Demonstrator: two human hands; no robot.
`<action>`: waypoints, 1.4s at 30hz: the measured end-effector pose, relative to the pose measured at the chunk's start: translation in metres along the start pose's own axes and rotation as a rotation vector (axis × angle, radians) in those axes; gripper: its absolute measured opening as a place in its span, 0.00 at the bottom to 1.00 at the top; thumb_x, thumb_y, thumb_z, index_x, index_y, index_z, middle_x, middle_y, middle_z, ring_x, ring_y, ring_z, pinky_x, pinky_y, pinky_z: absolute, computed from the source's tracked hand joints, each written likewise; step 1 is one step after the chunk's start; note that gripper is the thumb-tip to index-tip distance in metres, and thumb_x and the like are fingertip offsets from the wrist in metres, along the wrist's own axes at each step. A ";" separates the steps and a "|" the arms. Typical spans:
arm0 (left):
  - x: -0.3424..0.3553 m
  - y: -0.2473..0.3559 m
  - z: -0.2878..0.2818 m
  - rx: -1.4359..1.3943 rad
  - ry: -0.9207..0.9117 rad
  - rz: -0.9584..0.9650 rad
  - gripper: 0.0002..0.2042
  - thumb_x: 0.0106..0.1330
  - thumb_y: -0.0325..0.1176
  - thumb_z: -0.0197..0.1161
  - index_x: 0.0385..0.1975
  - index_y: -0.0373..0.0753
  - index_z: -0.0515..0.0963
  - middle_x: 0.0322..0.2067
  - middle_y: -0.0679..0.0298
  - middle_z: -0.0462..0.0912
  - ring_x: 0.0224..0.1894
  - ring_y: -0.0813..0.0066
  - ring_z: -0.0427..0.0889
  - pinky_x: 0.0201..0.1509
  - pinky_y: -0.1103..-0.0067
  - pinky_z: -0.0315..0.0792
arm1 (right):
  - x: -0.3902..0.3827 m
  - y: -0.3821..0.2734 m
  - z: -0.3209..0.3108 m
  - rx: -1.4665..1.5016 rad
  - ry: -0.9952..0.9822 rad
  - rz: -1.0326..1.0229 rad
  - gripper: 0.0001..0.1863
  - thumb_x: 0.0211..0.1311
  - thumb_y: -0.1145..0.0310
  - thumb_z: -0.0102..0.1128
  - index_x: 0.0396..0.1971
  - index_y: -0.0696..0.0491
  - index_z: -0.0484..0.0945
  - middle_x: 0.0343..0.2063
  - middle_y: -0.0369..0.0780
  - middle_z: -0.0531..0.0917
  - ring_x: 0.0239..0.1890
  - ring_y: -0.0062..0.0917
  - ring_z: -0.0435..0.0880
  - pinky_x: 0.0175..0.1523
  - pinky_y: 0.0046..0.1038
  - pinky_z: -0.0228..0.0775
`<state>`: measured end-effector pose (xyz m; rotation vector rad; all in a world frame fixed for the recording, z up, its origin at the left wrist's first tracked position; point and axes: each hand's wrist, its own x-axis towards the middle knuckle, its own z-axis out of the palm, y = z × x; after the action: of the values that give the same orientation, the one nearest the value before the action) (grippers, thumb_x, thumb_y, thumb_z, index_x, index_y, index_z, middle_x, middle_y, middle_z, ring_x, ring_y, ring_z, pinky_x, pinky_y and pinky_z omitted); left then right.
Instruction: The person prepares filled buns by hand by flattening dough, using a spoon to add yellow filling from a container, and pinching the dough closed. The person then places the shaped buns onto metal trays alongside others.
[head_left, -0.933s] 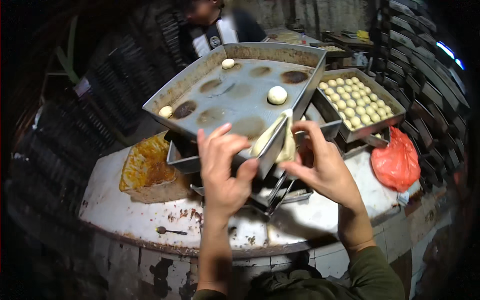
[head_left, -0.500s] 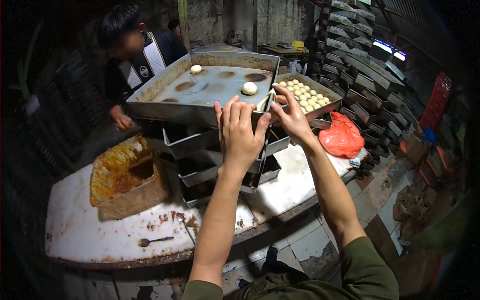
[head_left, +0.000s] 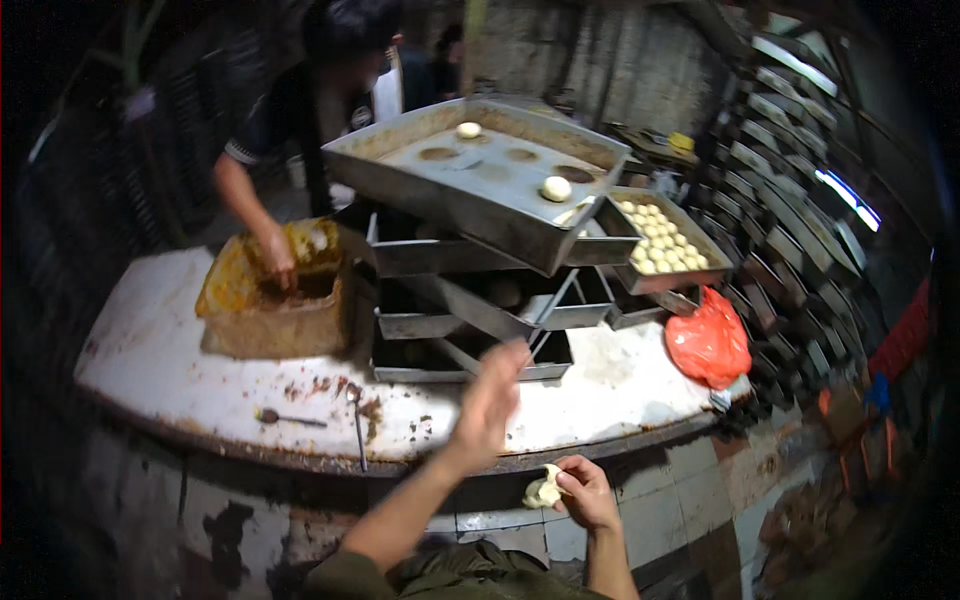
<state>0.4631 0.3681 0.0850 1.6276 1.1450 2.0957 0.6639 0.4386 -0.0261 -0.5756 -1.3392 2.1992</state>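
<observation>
Stained white tabletop (head_left: 610,385) is bearing stacked metal trays (head_left: 430,260). From afar I'm seeing the right hand (head_left: 590,497) pinching pale dough (head_left: 542,491), short of the tabletop's near edge; the left hand (head_left: 486,412), blurred, is showing straightened fingers, holding nothing. I'm judging this as a dough-handling step; the next move is calling for a light pinch, sparing the dough from tearing.

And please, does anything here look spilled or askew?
Yes: brown and reddish bits lie scattered near a spoon on the white tabletop, like spillage; the top tray also sits turned across the trays beneath, not squared.
</observation>
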 end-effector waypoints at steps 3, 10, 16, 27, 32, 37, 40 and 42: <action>-0.127 -0.024 0.021 -0.223 -0.074 -0.710 0.22 0.67 0.30 0.50 0.60 0.33 0.56 0.47 0.61 0.70 0.45 0.76 0.71 0.53 0.80 0.63 | 0.025 0.018 0.028 -0.101 0.102 -0.193 0.05 0.57 0.76 0.57 0.32 0.61 0.75 0.31 0.38 0.75 0.23 0.20 0.75 0.24 0.19 0.70; -0.207 -0.064 -0.016 -0.743 1.016 -0.705 0.14 0.70 0.31 0.41 0.51 0.31 0.62 0.49 0.49 0.71 0.53 0.61 0.71 0.57 0.72 0.68 | 0.030 0.088 0.112 -1.360 -0.228 -0.669 0.15 0.54 0.71 0.57 0.43 0.56 0.76 0.28 0.43 0.71 0.31 0.35 0.68 0.37 0.33 0.61; -0.223 -0.031 -0.106 -0.282 1.470 -0.498 0.08 0.67 0.25 0.43 0.43 0.30 0.64 0.44 0.48 0.73 0.47 0.56 0.75 0.52 0.68 0.73 | 0.057 0.081 0.150 -0.805 -1.322 -0.041 0.09 0.53 0.71 0.58 0.35 0.57 0.78 0.35 0.41 0.79 0.41 0.34 0.76 0.48 0.31 0.67; -0.262 0.041 -0.289 -0.729 1.094 -0.335 0.27 0.56 0.32 0.51 0.57 0.30 0.60 0.57 0.53 0.64 0.63 0.64 0.59 0.66 0.73 0.48 | 0.244 0.249 0.356 -1.459 -0.604 -0.663 0.09 0.56 0.69 0.53 0.35 0.58 0.75 0.32 0.49 0.75 0.35 0.43 0.70 0.41 0.38 0.64; -0.225 0.033 -0.383 0.071 1.096 -0.787 0.21 0.57 0.16 0.54 0.53 0.36 0.67 0.42 0.65 0.76 0.43 0.82 0.73 0.46 0.85 0.68 | 0.228 0.204 0.415 -0.970 -0.471 -0.318 0.05 0.54 0.81 0.57 0.30 0.61 0.70 0.26 0.43 0.75 0.24 0.27 0.74 0.29 0.24 0.68; -0.148 0.040 -0.396 -0.476 0.320 -0.809 0.30 0.63 0.24 0.54 0.63 0.34 0.49 0.56 0.54 0.65 0.58 0.69 0.65 0.62 0.77 0.58 | 0.289 0.118 0.497 -0.881 -0.179 -0.415 0.10 0.52 0.86 0.49 0.35 0.63 0.72 0.26 0.46 0.76 0.25 0.30 0.74 0.30 0.23 0.65; -0.138 0.039 -0.438 -0.359 0.111 -0.626 0.33 0.64 0.24 0.51 0.65 0.36 0.41 0.63 0.55 0.54 0.64 0.70 0.53 0.67 0.75 0.48 | 0.380 0.091 0.514 -1.503 -0.414 -0.758 0.07 0.58 0.75 0.50 0.36 0.55 0.74 0.27 0.49 0.76 0.30 0.43 0.77 0.34 0.35 0.69; -0.143 0.033 -0.466 -0.697 0.156 -0.904 0.28 0.64 0.28 0.53 0.63 0.37 0.52 0.59 0.59 0.61 0.61 0.72 0.61 0.63 0.76 0.56 | 0.439 0.112 0.525 -1.933 -0.730 -0.496 0.07 0.59 0.69 0.46 0.28 0.53 0.74 0.24 0.45 0.79 0.32 0.42 0.80 0.36 0.38 0.72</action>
<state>0.1000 0.0597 -0.0237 0.4842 0.7997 1.6927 -0.0114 0.3008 0.0549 0.1346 -3.1977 0.0482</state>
